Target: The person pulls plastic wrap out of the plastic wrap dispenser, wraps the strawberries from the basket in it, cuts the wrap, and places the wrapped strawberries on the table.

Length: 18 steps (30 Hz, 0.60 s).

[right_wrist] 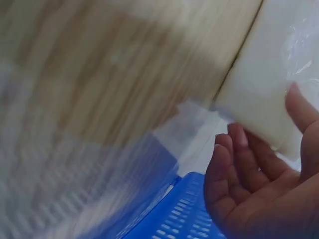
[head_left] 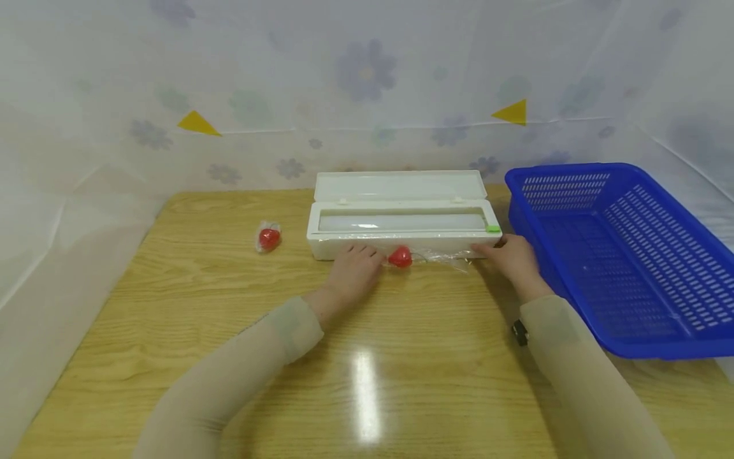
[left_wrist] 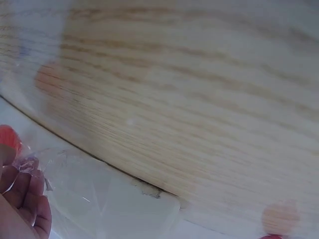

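A white cling film dispenser box (head_left: 404, 245) stands with its lid (head_left: 401, 186) raised and a film roll (head_left: 401, 222) inside. Against its front lies a small red fruit-like piece (head_left: 400, 257), with clear cling film (head_left: 447, 256) around and beside it. My left hand (head_left: 357, 271) is just left of that piece; its curled fingers pinch film in the left wrist view. At the box's right end, my right hand (head_left: 514, 260) grips the corner. Its thumb (right_wrist: 300, 108) lies on the film-covered front, the other fingers at the end.
Another red piece (head_left: 269, 239), wrapped in film, lies on the wooden table (head_left: 229, 280) left of the box. A blue perforated basket (head_left: 625, 347) stands close by my right arm. Behind the table hangs a flower-patterned sheet (head_left: 367, 115). A green tab (head_left: 492, 228) sits on the box's right edge.
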Motion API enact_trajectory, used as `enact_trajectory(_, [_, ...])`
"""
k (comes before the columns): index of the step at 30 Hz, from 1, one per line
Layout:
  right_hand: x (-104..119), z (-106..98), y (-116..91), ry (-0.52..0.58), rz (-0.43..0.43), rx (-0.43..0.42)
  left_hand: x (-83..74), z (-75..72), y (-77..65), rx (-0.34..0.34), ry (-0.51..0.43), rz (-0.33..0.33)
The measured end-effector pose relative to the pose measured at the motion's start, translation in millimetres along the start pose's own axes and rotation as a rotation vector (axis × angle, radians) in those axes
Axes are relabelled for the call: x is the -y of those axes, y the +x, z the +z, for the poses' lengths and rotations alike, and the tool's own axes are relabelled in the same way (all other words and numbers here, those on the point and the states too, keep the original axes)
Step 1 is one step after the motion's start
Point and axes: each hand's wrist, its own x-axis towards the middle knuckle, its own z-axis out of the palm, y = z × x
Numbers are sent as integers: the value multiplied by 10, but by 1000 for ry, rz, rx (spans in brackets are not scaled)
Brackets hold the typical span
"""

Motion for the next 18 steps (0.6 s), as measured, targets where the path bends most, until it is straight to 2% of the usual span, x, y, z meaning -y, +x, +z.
enact_trajectory(5, [-10, -6, 25, -30, -13, -20, 26, 2, -14, -45, -39, 20])
enact_trajectory(13, [-37, -1, 49, -54, -32, -57, 77, -36, -31, -54, -43, 40])
enact_trajectory(18, [-67, 4, 54, -70, -48, -69, 115, -98, -7, -181, -71, 43])
